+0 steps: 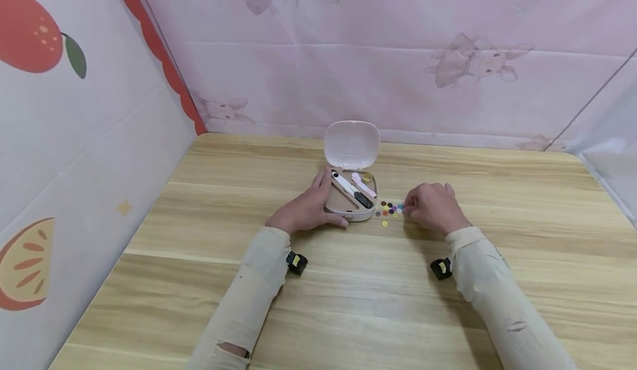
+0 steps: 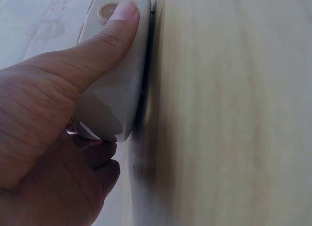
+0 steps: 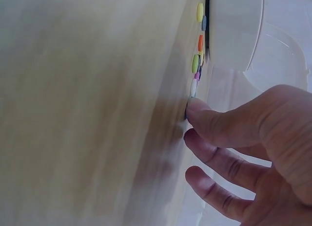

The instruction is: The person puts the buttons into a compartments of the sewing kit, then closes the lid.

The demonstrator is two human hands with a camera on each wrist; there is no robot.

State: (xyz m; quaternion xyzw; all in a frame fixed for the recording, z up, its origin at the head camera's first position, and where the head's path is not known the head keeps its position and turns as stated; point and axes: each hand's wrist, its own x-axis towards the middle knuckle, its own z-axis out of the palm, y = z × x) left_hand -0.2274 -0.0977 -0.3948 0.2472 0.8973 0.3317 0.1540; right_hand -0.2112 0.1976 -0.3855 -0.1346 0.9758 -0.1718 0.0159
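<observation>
Directly ahead of me lies a light wooden table (image 1: 348, 303), walled in by pale printed cloth: pink rabbits at the back, fruit shapes on my left. Near the middle of the table sits a small beige sewing kit case (image 1: 348, 210), its translucent lid (image 1: 351, 144) standing open and upright behind it. Inside the tray I can make out a black-and-white tool, a pink tool and a small gold round piece.

My left hand (image 1: 307, 208) holds the case's left side. The head view shows the fingers lying along its far left edge, and the left wrist view shows the thumb (image 2: 105, 33) pressed flat against the near wall of the case, with the other fingers curled below it.

Just right of the case, a cluster of small coloured buttons (image 1: 391, 209) lies flat on the wood, with one yellow button (image 1: 385, 224) a little apart toward me. My right hand (image 1: 433, 207) rests at the right edge of that cluster. In the right wrist view its fingers are loosely bent, and one fingertip (image 3: 195, 106) touches the table at the nearest button. I cannot tell whether anything is pinched.
</observation>
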